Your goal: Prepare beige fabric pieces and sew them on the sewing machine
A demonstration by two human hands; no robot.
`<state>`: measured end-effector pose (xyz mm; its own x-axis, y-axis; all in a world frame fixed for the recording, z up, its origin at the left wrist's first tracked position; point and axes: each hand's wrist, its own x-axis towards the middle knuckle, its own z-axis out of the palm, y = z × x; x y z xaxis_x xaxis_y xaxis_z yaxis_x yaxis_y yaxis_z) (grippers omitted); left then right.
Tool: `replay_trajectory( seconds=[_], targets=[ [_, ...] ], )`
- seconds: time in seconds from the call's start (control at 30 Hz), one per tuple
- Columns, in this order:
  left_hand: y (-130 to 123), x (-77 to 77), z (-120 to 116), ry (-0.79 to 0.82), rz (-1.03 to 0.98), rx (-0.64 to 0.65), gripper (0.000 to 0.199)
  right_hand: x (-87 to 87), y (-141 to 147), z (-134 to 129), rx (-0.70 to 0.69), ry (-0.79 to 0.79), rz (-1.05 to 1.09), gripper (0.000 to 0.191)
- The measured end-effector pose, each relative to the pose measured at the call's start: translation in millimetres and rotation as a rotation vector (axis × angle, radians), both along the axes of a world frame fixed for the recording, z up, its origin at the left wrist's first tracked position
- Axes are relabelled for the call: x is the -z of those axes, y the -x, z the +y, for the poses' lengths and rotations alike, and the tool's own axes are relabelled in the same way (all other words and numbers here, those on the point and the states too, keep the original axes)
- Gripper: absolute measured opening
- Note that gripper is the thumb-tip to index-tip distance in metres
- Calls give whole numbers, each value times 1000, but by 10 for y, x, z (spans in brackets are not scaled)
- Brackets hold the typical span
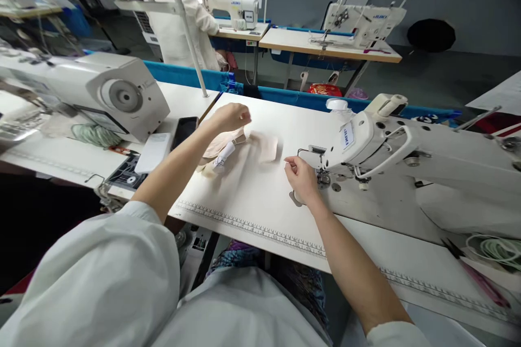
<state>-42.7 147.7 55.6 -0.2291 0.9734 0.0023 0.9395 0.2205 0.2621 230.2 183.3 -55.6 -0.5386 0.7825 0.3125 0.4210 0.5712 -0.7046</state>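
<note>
My left hand [233,117] is raised over the far left part of the white sewing table [244,200], its fingers curled closed. Whatever they may hold is hidden. Below it lie pale pink fabric pieces [223,143] and a rolled white strip with dark print [223,158]. A smaller pale pink fabric piece [267,149], blurred, is between my hands, apart from the right one. Beside the needle area of the white sewing machine [345,141], my right hand [302,178] has thumb and forefinger pinched together. Anything in that pinch is too small to make out.
A second sewing machine [118,92] stands at left, near a dark phone-like object [185,131] and a white box [153,153]. Printed rulers run along the table's front edge. Pink-handled snips [484,282] and coiled green cord [499,249] lie at right. Another person [183,32] stands beyond.
</note>
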Motion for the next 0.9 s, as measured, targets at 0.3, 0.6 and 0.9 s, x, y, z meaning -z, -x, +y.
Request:
replay_trajectory(
  seconds=[0.3, 0.6, 0.9],
  targets=[
    [289, 325, -868, 173, -153, -237, 40, -178, 179, -423, -168, -95, 54, 25],
    [197, 527, -1121, -1, -552, -307, 40, -226, 820, -705, -213, 14, -158, 41],
    [19, 664, -1685, -247, -1137, -364, 55, -335, 851, -923, -216, 7, -402, 42]
  ],
)
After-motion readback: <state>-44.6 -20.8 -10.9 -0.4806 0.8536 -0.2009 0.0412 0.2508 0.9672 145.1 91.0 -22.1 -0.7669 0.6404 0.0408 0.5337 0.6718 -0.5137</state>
